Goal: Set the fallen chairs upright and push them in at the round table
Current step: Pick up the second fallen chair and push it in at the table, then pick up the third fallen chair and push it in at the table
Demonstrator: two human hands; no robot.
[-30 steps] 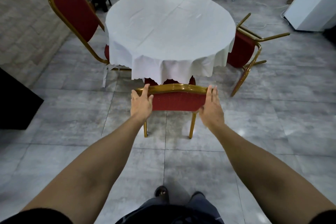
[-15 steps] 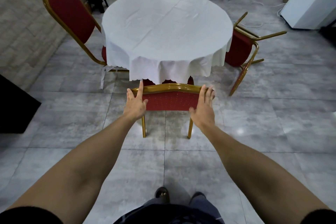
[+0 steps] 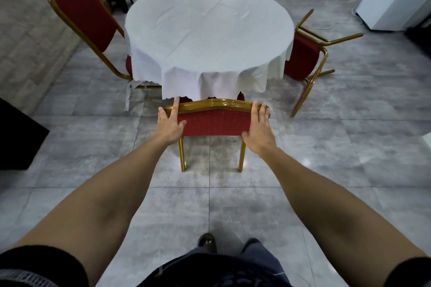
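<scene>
At frame centre, the left hand (image 3: 168, 124) and right hand (image 3: 259, 128) lie spread flat against the backrest corners of the upright near chair (image 3: 212, 121), its seat tucked under the round desk (image 3: 208, 28). Push-in looks finished; next, the fallen chair (image 3: 303, 57) at right needs lifting upright.

Bare forearms (image 3: 98, 198), short black sleeves (image 3: 39, 265), dark grey trousers (image 3: 217, 268) and dark open-toed sandals (image 3: 207, 242).

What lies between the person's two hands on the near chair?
In the head view, the chair's red padded backrest spans between left hand and right hand.
</scene>
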